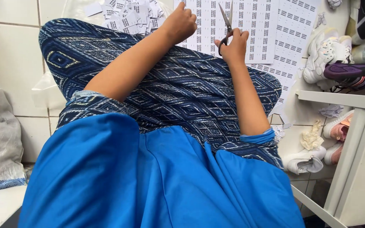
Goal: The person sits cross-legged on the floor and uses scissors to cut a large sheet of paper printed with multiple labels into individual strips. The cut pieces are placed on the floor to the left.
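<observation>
Both hands were busy: the right hand (234, 44) was clamped on the scissors (226, 26), blades parted, while the left hand (180, 23) pinned the printed label sheet (256, 29) on the lap. Best kept taut, cuts between rows. Cut labels (129, 14) were piled beside.
</observation>
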